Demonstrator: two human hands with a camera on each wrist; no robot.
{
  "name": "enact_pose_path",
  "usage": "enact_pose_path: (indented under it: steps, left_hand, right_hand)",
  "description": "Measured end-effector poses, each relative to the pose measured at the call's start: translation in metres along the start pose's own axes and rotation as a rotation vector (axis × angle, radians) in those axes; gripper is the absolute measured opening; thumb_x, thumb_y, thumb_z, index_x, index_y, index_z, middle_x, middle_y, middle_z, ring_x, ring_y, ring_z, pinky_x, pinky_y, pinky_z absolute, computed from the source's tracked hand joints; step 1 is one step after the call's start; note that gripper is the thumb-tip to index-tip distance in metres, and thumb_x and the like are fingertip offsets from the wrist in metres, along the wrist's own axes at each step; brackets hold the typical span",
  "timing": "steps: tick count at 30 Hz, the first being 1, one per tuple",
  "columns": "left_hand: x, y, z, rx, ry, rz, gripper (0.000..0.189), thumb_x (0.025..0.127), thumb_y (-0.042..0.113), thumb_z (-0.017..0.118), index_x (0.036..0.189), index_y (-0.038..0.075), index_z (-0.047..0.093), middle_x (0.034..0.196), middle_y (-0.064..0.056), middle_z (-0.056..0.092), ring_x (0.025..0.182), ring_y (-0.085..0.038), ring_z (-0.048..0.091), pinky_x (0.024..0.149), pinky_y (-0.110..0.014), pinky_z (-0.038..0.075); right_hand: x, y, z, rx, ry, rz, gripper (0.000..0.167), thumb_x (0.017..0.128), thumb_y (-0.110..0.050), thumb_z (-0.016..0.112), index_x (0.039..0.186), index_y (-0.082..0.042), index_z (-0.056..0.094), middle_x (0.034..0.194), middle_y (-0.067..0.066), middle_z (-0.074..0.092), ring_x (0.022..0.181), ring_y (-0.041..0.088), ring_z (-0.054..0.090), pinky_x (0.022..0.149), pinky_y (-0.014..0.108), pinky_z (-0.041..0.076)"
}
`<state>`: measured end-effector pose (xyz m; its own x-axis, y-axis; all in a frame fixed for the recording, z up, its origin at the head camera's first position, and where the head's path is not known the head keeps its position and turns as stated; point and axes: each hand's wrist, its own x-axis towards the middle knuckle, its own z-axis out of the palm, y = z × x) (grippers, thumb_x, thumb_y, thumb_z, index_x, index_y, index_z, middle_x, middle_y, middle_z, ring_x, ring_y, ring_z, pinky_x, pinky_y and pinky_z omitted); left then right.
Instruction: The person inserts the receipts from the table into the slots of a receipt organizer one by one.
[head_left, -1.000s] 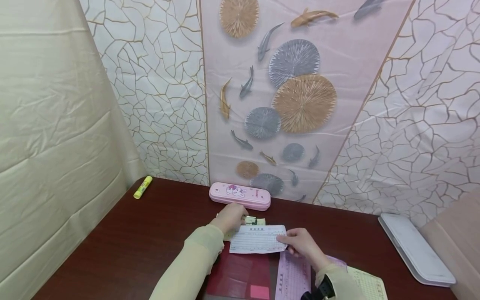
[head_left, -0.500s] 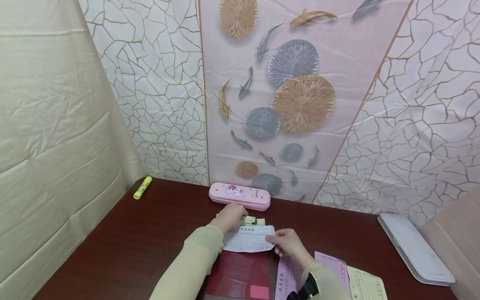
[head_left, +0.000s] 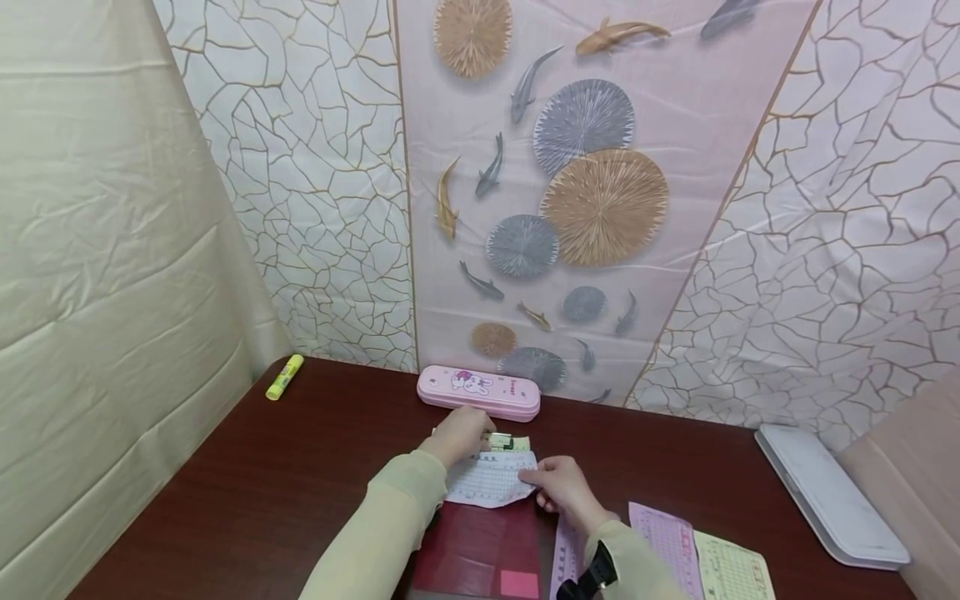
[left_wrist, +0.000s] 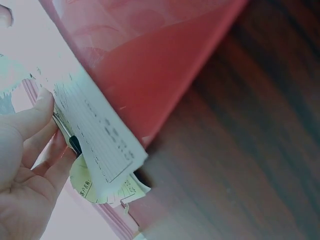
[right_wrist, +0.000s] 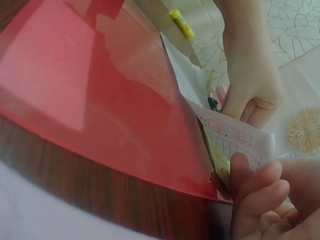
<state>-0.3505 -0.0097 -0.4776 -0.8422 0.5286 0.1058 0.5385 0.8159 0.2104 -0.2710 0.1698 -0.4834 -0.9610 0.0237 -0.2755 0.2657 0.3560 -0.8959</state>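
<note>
My right hand [head_left: 564, 487] pinches the right edge of a white printed form [head_left: 486, 482] between thumb and fingers. The sheet lies over the top of a red translucent folder [head_left: 476, 546] and bows a little. At the folder's top, my left hand [head_left: 459, 433] grips a metal clip with black ends [head_left: 502, 440]; in the left wrist view its thumb presses near the clip's black end [left_wrist: 75, 145]. Yellow slips [head_left: 521, 445] show beneath the form by the clip. The right wrist view has the form [right_wrist: 227, 132] bent up at the fingertips.
A pink pencil case [head_left: 480, 392] lies behind the hands. To the right are purple forms [head_left: 667, 546] and a yellow form [head_left: 735, 567], with a white flat case [head_left: 832, 496] farther right. A yellow glue stick [head_left: 285, 377] lies at the far left corner.
My right hand has moved left with the white form, sliding it over the folder's top toward the left hand. The left hand has stayed at the clip.
</note>
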Motion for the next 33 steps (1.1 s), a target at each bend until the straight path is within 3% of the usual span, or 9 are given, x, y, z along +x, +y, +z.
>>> enact_pose_path:
  steps: [11, 17, 23, 33]
  left_hand:
    - [-0.0020, 0.0007, -0.0017, -0.012, 0.005, -0.001, 0.018, 0.078, 0.017, 0.078, 0.095, 0.013, 0.076, 0.089, 0.006, 0.072, 0.087, -0.009, 0.064, 0.078, -0.023, 0.050]
    - [-0.0021, 0.0019, -0.0027, -0.047, -0.017, -0.048, 0.023, 0.078, 0.018, 0.078, 0.100, 0.012, 0.075, 0.096, 0.004, 0.072, 0.095, -0.011, 0.064, 0.083, -0.025, 0.051]
    - [-0.0004, 0.0014, 0.0000, -0.046, -0.030, -0.079, 0.025, 0.080, 0.019, 0.076, 0.104, 0.013, 0.075, 0.101, 0.004, 0.071, 0.100, -0.012, 0.064, 0.087, -0.027, 0.050]
    - [-0.0013, 0.0005, -0.0006, -0.039, -0.014, -0.052, 0.022, 0.079, 0.018, 0.077, 0.100, 0.013, 0.075, 0.096, 0.004, 0.072, 0.095, -0.011, 0.064, 0.083, -0.025, 0.051]
  right_hand:
    - [-0.0007, -0.0061, 0.0095, -0.090, 0.012, -0.006, 0.023, 0.082, -0.017, 0.070, 0.067, -0.006, 0.057, 0.045, -0.003, 0.043, 0.038, 0.005, 0.039, 0.037, 0.017, 0.033]
    - [-0.0016, -0.0075, 0.0084, -0.193, -0.002, -0.046, 0.024, 0.082, -0.018, 0.069, 0.065, -0.007, 0.055, 0.045, -0.004, 0.036, 0.038, 0.007, 0.032, 0.037, 0.019, 0.028]
    - [0.0014, -0.0093, 0.0061, -0.277, -0.049, -0.040, 0.026, 0.082, -0.020, 0.070, 0.064, -0.006, 0.058, 0.046, 0.000, 0.050, 0.036, 0.006, 0.028, 0.037, 0.019, 0.025]
    - [0.0058, -0.0074, 0.0054, -0.316, -0.025, -0.095, 0.028, 0.084, -0.021, 0.069, 0.063, -0.007, 0.056, 0.047, 0.000, 0.051, 0.038, 0.007, 0.033, 0.038, 0.020, 0.027]
